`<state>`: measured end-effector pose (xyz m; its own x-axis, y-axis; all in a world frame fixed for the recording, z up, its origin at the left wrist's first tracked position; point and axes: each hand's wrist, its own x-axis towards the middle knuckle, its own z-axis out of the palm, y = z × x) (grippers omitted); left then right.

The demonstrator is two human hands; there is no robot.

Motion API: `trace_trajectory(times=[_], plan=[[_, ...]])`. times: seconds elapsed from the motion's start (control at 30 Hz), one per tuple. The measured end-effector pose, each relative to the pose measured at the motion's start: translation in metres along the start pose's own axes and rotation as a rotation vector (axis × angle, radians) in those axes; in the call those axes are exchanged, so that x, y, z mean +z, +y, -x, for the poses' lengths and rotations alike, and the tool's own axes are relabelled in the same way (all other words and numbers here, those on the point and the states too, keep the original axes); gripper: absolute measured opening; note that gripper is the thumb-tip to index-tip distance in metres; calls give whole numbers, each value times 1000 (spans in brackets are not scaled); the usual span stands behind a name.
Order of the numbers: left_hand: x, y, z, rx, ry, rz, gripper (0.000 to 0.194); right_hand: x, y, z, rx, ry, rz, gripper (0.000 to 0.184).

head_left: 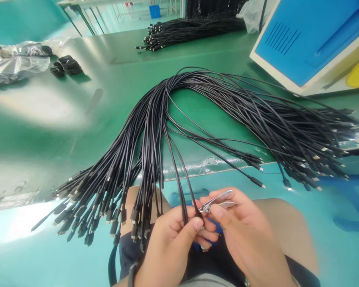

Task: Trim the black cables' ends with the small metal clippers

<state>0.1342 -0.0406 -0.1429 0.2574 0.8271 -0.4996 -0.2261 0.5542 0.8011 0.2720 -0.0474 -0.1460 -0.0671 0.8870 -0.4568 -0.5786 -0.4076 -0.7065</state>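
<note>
My left hand (175, 243) is closed around a few black cables (179, 179) near their connector ends, the thumb pressing on one plug. In my right hand (242, 227) is a silver nail clipper (217, 201), pinched between thumb and fingers. Its jaws touch or nearly touch the cable just above my left thumb; I cannot tell which. The held cables run up into a large bundle of black cables (155, 107) arched over the green table (107, 87). Connector ends hang over the table's front edge on the left, and more lie fanned out on the right.
A blue and white machine (311, 40) stands at the back right. Another cable bundle (191, 30) lies at the back. Coiled black cables (66, 65) and clear plastic bags (18, 65) are at the left. A blue bin (154, 11) sits on the floor beyond.
</note>
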Motion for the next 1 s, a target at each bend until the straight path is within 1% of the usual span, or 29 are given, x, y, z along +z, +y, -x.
trace_trajectory(times=[0.23,0.4,0.73,0.83,0.9,1.0], plan=[[1,0,1,12,4,-6,18,0,1,-1,3,-13,12,14],[0,-1,1,11,6,-40,19,-1,2,-3,4,19,63,15],[0,0,0,1,-9,-13,13,-1,-2,-4,0,35,126,14],[2,2,1,5,-9,-12,14,-1,0,-6,-17,52,71,18],[2,3,1,-3,-12,-30,16,-1,1,-8,-21,2,-1,21],[-1,0,-3,-33,-33,-69,24,-3,-1,-11,24,-196,-18,18]])
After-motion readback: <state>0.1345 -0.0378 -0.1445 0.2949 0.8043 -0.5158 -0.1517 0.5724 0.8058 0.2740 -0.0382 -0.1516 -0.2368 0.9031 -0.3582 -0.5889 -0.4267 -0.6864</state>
